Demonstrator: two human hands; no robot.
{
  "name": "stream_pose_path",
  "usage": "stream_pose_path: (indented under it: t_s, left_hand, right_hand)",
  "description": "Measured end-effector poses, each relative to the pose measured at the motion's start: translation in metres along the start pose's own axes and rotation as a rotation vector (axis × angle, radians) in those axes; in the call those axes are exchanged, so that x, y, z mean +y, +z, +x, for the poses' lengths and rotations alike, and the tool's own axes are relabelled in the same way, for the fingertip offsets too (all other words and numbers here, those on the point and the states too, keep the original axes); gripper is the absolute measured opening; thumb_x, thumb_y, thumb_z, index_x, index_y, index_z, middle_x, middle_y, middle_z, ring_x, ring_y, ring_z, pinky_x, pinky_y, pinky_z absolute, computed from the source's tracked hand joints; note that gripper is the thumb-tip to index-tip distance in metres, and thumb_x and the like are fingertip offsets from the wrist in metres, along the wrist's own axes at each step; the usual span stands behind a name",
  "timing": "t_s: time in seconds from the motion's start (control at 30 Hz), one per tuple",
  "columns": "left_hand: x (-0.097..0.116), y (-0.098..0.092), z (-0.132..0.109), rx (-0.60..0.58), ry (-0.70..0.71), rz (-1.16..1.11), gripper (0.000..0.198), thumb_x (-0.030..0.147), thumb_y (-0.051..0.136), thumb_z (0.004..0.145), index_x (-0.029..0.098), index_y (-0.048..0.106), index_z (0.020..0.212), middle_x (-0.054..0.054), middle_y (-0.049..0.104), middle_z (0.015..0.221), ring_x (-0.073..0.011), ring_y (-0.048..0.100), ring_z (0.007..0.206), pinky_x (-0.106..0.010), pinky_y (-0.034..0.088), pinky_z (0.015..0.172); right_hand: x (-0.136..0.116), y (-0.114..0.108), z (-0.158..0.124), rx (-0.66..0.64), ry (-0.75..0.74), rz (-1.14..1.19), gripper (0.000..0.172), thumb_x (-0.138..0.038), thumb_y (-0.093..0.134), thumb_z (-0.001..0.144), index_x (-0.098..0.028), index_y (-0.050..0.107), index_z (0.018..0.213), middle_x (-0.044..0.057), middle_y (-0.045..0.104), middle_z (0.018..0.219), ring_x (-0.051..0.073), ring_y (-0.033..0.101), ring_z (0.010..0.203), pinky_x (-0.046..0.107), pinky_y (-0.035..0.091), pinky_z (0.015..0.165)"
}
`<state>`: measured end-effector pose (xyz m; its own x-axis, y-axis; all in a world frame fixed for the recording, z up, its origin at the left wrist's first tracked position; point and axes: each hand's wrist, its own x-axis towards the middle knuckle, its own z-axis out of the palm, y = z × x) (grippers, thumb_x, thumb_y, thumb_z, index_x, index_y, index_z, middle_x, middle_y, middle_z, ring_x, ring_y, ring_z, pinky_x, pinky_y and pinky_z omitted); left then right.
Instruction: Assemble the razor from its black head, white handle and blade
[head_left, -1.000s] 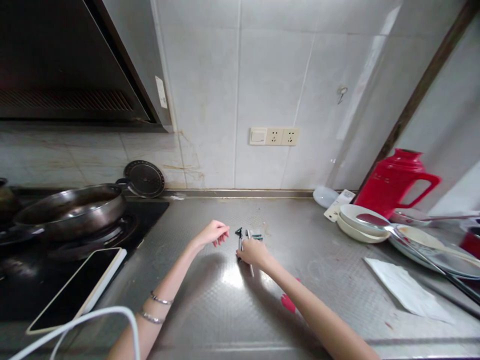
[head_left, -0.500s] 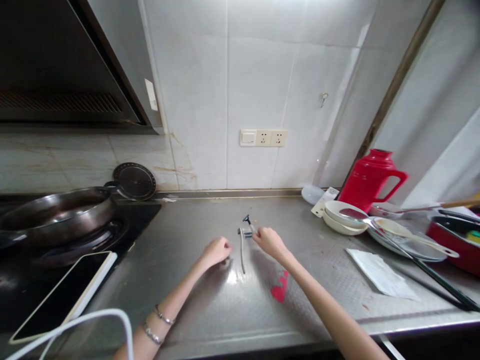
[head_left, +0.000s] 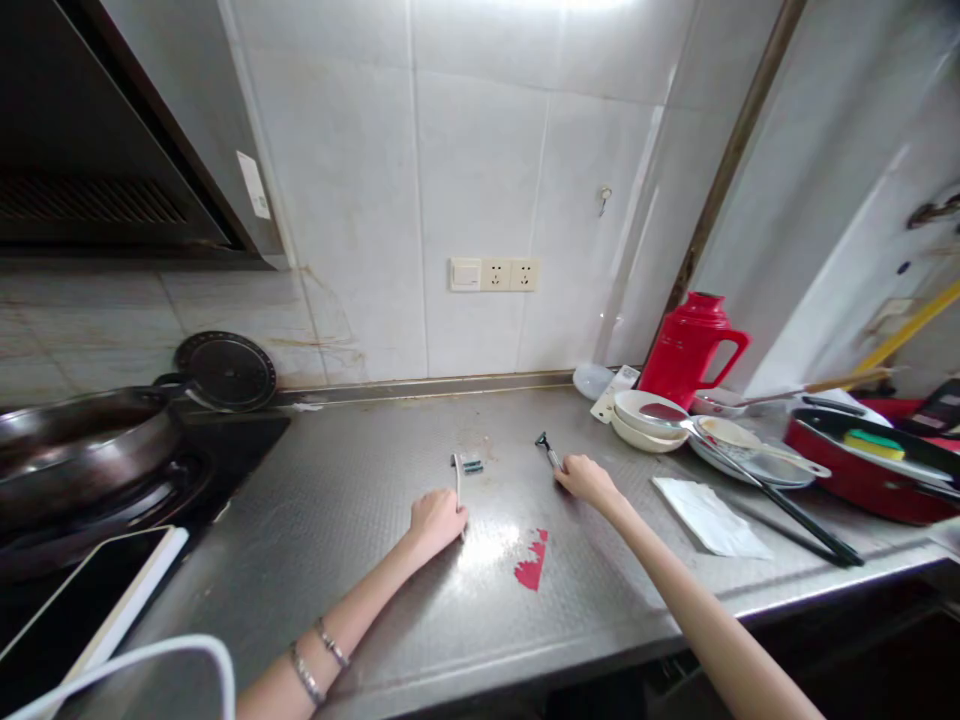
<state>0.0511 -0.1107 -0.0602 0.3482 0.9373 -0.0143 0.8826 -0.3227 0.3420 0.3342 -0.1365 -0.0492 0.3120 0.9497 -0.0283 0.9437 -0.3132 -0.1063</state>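
My right hand (head_left: 589, 478) is closed around the handle of a razor (head_left: 551, 452), whose small dark head points away to the upper left. Over to the left, my left hand (head_left: 437, 522) has its fingers closed on a slim pale stick with a dark end (head_left: 459, 482), which looks like a second razor; much of its lower part is covered by the fingers. Two small dark razor cartridges (head_left: 472, 466) lie on the steel counter just right of that dark end. A torn red piece (head_left: 533, 562) lies flat between my forearms.
On the left, a steel pan (head_left: 90, 445) sits on the stove, with a phone (head_left: 90, 600) and white cable (head_left: 187, 645) nearer me. To the right are a red thermos (head_left: 686, 350), stacked bowls (head_left: 645, 440), a ladle, a white napkin (head_left: 709, 515) and a red pot (head_left: 847, 470).
My right hand has carried the razor rightward, away from the cartridges. My left hand has moved onto the pale stick and closed on it. The view has turned slightly right.
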Motion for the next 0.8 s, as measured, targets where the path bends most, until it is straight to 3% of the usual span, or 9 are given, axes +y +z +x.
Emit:
stream_pose_path:
  t_s: [0.17,0.3,0.43,0.53,0.67,0.8]
  left_hand:
    - [-0.008,0.003,0.002,0.031,-0.019,0.007,0.024,0.027,0.048,0.077,0.015,0.068,0.072,-0.016,0.067,0.080,-0.0261,0.063,0.083,-0.032,0.042,0.070]
    - [-0.007,-0.002,0.000,0.069,-0.007,0.019,0.030,0.030,0.044,0.080,0.014,0.068,0.075,-0.016,0.067,0.079,-0.0258,0.064,0.080,-0.031,0.042,0.068]
    - [0.015,-0.007,-0.003,0.111,0.061,-0.013,0.034,0.032,0.039,0.085,0.016,0.067,0.078,-0.014,0.068,0.079,-0.0234,0.063,0.079,-0.030,0.041,0.069]
    - [0.037,-0.007,-0.007,0.119,0.128,-0.033,0.035,0.034,0.038,0.086,0.016,0.066,0.081,-0.014,0.067,0.081,-0.0228,0.063,0.080,-0.029,0.040,0.070]
    - [0.058,-0.006,-0.012,0.093,0.173,-0.043,0.033,0.031,0.037,0.087,0.015,0.065,0.086,-0.013,0.067,0.086,-0.0223,0.063,0.083,-0.029,0.040,0.072]
    - [0.069,-0.002,-0.013,0.071,0.177,-0.002,0.030,0.035,0.039,0.086,0.017,0.063,0.090,-0.010,0.067,0.090,-0.0220,0.062,0.087,-0.029,0.040,0.073]
  right_hand:
    - [0.001,-0.007,0.001,0.024,-0.014,-0.016,0.031,-0.032,0.043,0.081,-0.013,0.067,0.084,0.018,0.067,0.088,0.027,0.064,0.082,0.029,0.043,0.061]
    - [-0.016,-0.015,-0.007,0.087,-0.087,0.057,0.031,-0.034,0.043,0.082,-0.014,0.066,0.079,0.015,0.068,0.084,0.024,0.064,0.080,0.027,0.042,0.063]
    - [-0.056,-0.019,-0.021,0.035,-0.300,0.402,0.041,-0.044,0.039,0.084,-0.016,0.061,0.065,0.006,0.065,0.060,0.014,0.059,0.055,0.021,0.039,0.054]
    - [-0.082,-0.019,-0.028,-0.047,-0.332,0.600,0.047,-0.051,0.036,0.084,-0.015,0.059,0.064,0.002,0.060,0.051,0.009,0.049,0.040,0.019,0.035,0.045]
    - [-0.096,-0.015,-0.030,0.045,-0.339,0.586,0.037,-0.039,0.045,0.079,-0.015,0.057,0.053,0.001,0.057,0.046,0.009,0.051,0.046,0.018,0.033,0.047]
    - [-0.091,-0.011,-0.023,0.056,-0.304,0.495,0.026,-0.023,0.047,0.073,-0.013,0.060,0.052,0.002,0.059,0.048,0.010,0.053,0.049,0.018,0.030,0.046]
